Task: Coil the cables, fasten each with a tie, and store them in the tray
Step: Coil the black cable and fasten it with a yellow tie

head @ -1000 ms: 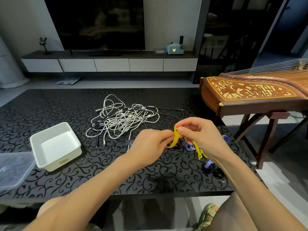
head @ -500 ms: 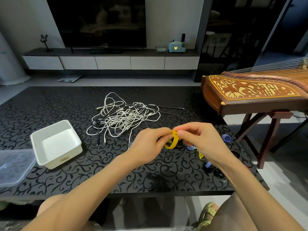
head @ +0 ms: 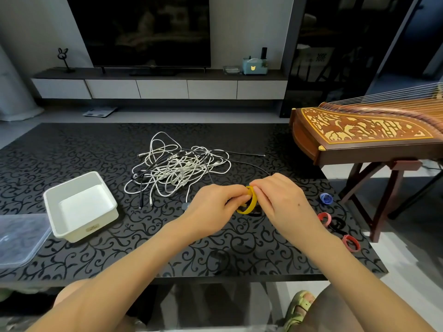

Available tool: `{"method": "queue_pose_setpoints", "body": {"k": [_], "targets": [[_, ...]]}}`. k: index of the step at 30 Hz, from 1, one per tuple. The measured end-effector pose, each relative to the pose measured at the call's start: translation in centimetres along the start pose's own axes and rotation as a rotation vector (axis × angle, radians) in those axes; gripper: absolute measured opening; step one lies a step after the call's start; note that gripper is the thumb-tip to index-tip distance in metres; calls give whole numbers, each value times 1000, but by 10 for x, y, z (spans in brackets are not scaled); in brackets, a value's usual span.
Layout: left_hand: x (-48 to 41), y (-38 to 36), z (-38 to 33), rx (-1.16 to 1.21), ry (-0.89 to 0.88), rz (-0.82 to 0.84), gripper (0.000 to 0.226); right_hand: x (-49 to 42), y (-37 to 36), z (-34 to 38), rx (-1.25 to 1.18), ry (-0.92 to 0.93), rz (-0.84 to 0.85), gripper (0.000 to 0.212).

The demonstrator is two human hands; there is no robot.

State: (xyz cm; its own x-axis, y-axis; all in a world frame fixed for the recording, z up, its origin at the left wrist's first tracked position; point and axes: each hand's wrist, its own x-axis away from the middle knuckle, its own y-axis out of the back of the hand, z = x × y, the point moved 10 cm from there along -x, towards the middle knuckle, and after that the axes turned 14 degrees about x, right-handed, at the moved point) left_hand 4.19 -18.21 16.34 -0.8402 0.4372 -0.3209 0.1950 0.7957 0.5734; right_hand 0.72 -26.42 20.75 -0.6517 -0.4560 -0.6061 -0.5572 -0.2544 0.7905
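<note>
A yellow tie [head: 250, 204] is curled into a loop just above the table, pinched at its top between my left hand [head: 211, 204] and my right hand [head: 279, 200]. A dark coiled cable [head: 255, 213] shows partly beneath the loop, mostly hidden by my fingers. Behind my hands lies a tangled heap of white and black cables [head: 177, 168]. The white tray [head: 80, 206] stands at the left with nothing in it.
Loose ties lie at the right: a blue one [head: 326, 198], red ones [head: 324, 218] [head: 351, 243] and a black one [head: 338, 224]. A clear plastic lid [head: 19, 238] sits at the far left. A wooden zither [head: 364, 133] on a stand borders the table's right side.
The yellow tie's long hanging tail has been wound in, so it now forms a closed loop. Both hands have dropped lower toward the table.
</note>
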Motion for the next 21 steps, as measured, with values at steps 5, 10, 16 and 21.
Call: {"method": "queue_pose_setpoints", "body": {"k": [5,10,16,21], "targets": [[1,-6,-13,-58,-53,53,18,-3,-6,5,-27,98,96,9],[-2,-2,-4,-44,14,28,16,0,-2,-7,-102,31,159,17],[-3,-2,-3,-124,50,44,19,3,-21,4,28,128,334,25],[-2,-7,-6,-158,30,58,20,6,-17,3,118,37,243,10]]}}
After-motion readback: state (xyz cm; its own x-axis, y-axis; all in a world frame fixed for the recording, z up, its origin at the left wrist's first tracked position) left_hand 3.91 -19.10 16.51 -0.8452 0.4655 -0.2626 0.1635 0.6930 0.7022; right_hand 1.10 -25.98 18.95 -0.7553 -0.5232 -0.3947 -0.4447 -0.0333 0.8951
